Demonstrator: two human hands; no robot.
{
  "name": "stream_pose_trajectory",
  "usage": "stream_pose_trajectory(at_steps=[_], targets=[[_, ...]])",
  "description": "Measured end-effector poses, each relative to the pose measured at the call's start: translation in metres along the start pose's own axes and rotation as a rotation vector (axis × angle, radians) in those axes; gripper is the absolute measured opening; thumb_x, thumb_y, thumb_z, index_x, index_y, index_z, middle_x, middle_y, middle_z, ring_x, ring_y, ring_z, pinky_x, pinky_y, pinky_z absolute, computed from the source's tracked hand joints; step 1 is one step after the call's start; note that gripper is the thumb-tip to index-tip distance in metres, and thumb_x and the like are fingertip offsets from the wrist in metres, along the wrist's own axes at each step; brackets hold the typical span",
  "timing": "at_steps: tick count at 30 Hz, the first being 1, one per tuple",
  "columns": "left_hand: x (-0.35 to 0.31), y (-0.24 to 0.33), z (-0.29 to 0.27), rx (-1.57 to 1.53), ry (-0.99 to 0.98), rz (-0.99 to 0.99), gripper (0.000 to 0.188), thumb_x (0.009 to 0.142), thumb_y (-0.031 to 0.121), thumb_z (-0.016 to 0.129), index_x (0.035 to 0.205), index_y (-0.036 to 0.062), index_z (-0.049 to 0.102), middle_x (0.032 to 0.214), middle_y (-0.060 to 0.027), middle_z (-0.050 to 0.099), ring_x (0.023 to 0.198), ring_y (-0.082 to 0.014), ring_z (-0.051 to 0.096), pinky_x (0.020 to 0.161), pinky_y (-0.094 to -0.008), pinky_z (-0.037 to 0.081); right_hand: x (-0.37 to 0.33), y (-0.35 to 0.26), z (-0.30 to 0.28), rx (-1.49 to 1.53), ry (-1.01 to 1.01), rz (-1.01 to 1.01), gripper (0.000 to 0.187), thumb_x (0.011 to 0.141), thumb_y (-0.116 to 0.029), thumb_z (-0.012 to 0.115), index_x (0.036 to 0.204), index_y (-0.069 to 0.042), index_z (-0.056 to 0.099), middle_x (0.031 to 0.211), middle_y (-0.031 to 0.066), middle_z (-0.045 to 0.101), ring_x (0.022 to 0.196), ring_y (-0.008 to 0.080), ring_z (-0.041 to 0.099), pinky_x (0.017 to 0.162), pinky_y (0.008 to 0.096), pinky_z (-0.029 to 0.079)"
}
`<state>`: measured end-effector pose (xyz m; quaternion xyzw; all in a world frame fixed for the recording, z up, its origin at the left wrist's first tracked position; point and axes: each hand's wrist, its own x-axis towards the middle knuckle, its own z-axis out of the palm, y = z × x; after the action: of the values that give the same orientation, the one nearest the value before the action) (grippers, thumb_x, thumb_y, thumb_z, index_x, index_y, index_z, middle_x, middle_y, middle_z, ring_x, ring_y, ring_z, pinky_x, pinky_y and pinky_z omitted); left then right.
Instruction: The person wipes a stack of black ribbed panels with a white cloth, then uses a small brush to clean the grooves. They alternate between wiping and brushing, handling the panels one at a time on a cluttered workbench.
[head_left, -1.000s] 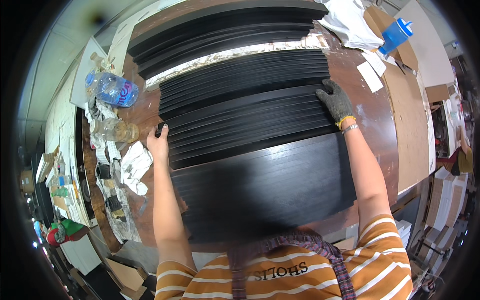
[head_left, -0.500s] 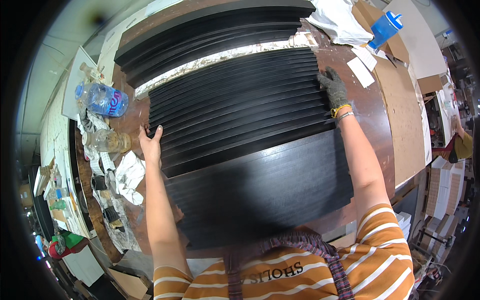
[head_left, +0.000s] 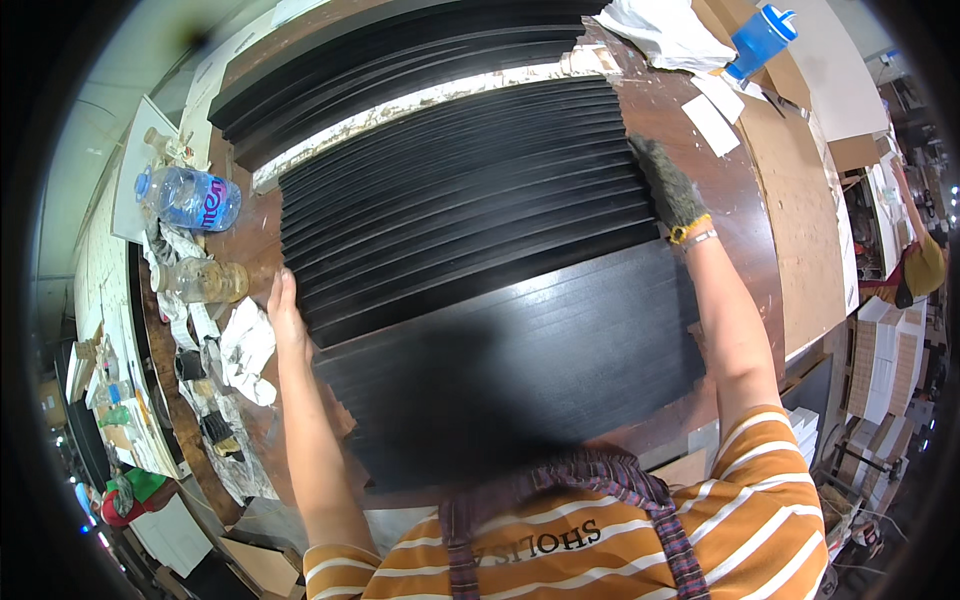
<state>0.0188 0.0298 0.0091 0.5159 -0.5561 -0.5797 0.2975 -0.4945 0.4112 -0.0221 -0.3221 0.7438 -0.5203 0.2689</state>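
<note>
A row of long black strips (head_left: 460, 180) leans overlapped like steps across the table. Nearer me, more black strips lie flat, edge to edge, as a smooth panel (head_left: 560, 330). My bare left hand (head_left: 287, 315) rests along the left ends of the strips, fingers straight and together, holding nothing. At the right ends, my right hand (head_left: 668, 185) wears a dark grey glove with a yellow cuff. Its fingers are stretched out along the strip ends, and its palm side is hidden.
Beyond a pale, paint-stained bar (head_left: 400, 115) lies another stack of black strips (head_left: 400, 70). A large clear bottle (head_left: 195, 198), a jar (head_left: 205, 280) and a white rag (head_left: 247, 350) are on the left. At the far right are a blue jug (head_left: 760, 45), papers (head_left: 712, 122) and cardboard (head_left: 795, 220).
Both hands have turned from spread fingers to straighter, flatter fingers along the strip ends. The left hand has slid slightly nearer me. The whole view has shifted a little.
</note>
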Motion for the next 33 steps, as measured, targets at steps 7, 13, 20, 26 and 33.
stream_pose_trajectory(at_steps=[7, 13, 20, 26, 33], targets=[[-0.008, -0.005, -0.016, 0.281, -0.007, 0.185, 0.065, 0.107, 0.033, 0.062, 0.152, -0.0104, 0.045, 0.155, -0.0217, 0.051, 0.146, -0.0281, 0.045, 0.122, -0.0393, 0.030, -0.021, -0.022, 0.007, 0.298, 0.222, 0.280, 0.049, 0.113, -0.032, 0.044, 0.154, -0.006, 0.050, 0.155, 0.0085, 0.054, 0.140, 0.0188, 0.052, 0.118, 0.0322, 0.037], [-0.120, -0.007, -0.028, 0.685, 0.055, 0.505, 0.040, 0.099, 0.014, 0.069, 0.134, -0.0036, 0.066, 0.128, -0.0202, 0.070, 0.126, -0.0318, 0.063, 0.112, -0.0413, 0.046, -0.120, -0.059, 0.008, -0.451, 0.295, 0.207, 0.050, 0.098, -0.039, 0.071, 0.131, -0.002, 0.066, 0.129, 0.0104, 0.067, 0.111, 0.0217, 0.067, 0.092, 0.0358, 0.056], [-0.145, -0.021, 0.012, 0.986, 0.007, 0.794, 0.037, 0.089, 0.015, 0.074, 0.125, 0.0096, 0.067, 0.126, -0.0104, 0.065, 0.121, -0.0343, 0.054, 0.104, -0.0478, 0.042, -0.147, -0.041, 0.031, -0.681, 0.233, 0.048, 0.046, 0.096, -0.040, 0.070, 0.123, -0.002, 0.067, 0.128, 0.0192, 0.062, 0.118, 0.0396, 0.062, 0.100, 0.0455, 0.050], [-0.171, -0.040, -0.003, 1.041, -0.036, 0.728, 0.050, 0.092, 0.022, 0.072, 0.137, 0.0038, 0.059, 0.138, -0.0182, 0.059, 0.129, -0.0394, 0.050, 0.112, -0.0513, 0.038, -0.175, -0.044, 0.028, -0.785, 0.162, 0.110, 0.043, 0.095, -0.035, 0.071, 0.125, -0.004, 0.066, 0.128, 0.0189, 0.062, 0.123, 0.0387, 0.059, 0.104, 0.0449, 0.047], [-0.122, -0.038, 0.004, 1.025, 0.118, 0.662, 0.088, 0.097, 0.038, 0.071, 0.159, -0.0083, 0.029, 0.164, -0.0327, 0.031, 0.152, -0.0480, 0.029, 0.125, -0.0519, 0.025, -0.124, -0.038, 0.034, -0.600, 0.207, 0.152, 0.080, 0.098, -0.045, 0.067, 0.159, -0.002, 0.039, 0.160, 0.0220, 0.047, 0.147, 0.0364, 0.045, 0.121, 0.0424, 0.036]])
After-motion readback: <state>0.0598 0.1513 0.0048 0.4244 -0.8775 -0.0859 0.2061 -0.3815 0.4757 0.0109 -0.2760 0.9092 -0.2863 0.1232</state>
